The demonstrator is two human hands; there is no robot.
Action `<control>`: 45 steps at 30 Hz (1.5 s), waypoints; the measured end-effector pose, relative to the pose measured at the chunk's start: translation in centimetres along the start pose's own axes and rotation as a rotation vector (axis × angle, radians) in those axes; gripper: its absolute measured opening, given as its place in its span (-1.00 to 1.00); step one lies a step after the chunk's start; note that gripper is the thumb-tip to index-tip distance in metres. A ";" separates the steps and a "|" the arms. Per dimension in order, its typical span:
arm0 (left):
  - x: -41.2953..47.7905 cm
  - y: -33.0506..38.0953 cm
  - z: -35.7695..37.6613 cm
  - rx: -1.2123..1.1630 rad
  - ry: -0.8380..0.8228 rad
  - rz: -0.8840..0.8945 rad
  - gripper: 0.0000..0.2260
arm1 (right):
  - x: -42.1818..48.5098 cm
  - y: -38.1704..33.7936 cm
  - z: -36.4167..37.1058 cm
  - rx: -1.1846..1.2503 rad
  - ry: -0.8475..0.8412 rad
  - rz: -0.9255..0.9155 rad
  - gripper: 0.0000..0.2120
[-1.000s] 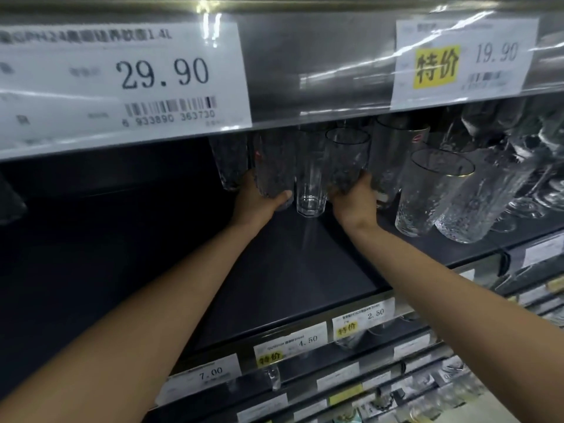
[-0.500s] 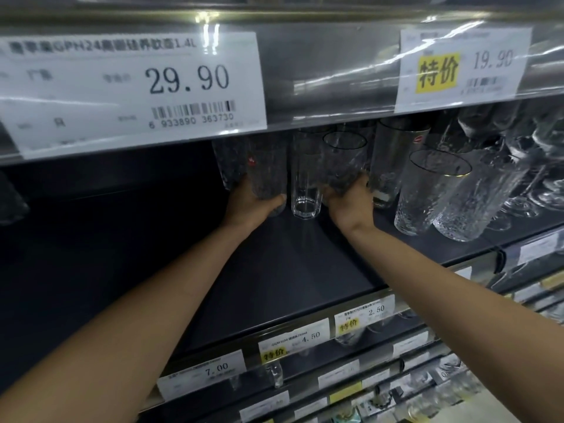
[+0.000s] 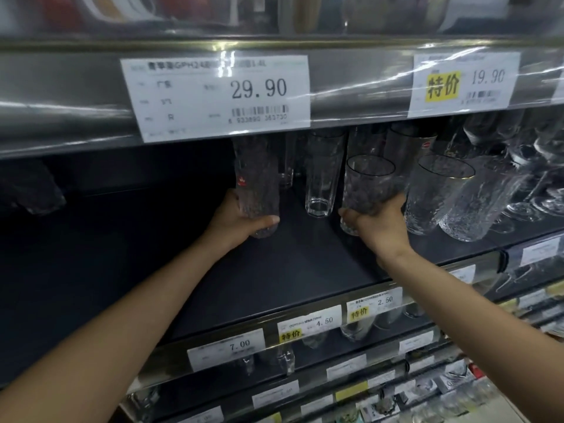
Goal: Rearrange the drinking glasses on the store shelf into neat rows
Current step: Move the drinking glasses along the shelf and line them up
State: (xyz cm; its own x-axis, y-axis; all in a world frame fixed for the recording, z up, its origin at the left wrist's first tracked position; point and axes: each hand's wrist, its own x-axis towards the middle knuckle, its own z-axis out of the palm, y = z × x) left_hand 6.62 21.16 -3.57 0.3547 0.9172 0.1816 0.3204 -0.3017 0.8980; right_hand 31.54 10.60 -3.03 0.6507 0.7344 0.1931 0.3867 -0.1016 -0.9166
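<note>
My left hand [image 3: 236,219] grips a tall textured glass [image 3: 256,178] with a small red label near its base. My right hand [image 3: 377,222] grips a shorter textured glass [image 3: 367,186] with a dark rim. Both glasses are at the middle of the dark shelf [image 3: 290,270], nearer to me than the others. Between them a tall clear smooth glass [image 3: 322,175] stands on the shelf. Whether the held glasses touch the shelf I cannot tell.
More textured tumblers [image 3: 436,193] and stemmed glasses [image 3: 543,178] crowd the shelf to the right. The shelf above carries price tags [image 3: 219,96] on its front edge. Lower shelves hold small glasses behind price strips [image 3: 308,323]. A dark object [image 3: 30,187] sits far left.
Both hands have drawn their glasses forward, away from the back row and toward the front of the shelf. The camera view has shifted left and closer.
</note>
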 end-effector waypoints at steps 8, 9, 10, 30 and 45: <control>-6.1 0.8 -4.3 0.016 -0.104 0.080 -0.49 | -5.2 -1.9 -0.1 -0.013 -0.160 -0.045 -0.31; -6.9 0.8 -5.0 0.033 -0.119 0.081 -0.51 | -6.1 -2.7 0.4 0.001 -0.179 -0.056 -0.33; -7.7 0.9 -5.8 0.035 -0.128 0.075 -0.52 | -7.0 -3.4 1.0 0.016 -0.197 -0.071 -0.35; -19.4 -3.8 -23.6 0.155 0.156 -0.164 -0.34 | -19.6 -12.7 17.1 0.161 -0.622 -0.172 -0.37; -24.1 -6.8 -34.1 0.153 0.276 -0.206 -0.45 | -24.6 -16.2 24.8 0.223 -0.682 -0.175 -0.34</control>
State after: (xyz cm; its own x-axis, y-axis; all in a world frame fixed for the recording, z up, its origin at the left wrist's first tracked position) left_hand -34.06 9.97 -0.40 0.0260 0.9920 0.1235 0.4948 -0.1201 0.8606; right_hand -6.93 10.79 -1.61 0.0122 0.9887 0.1493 0.2580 0.1412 -0.9558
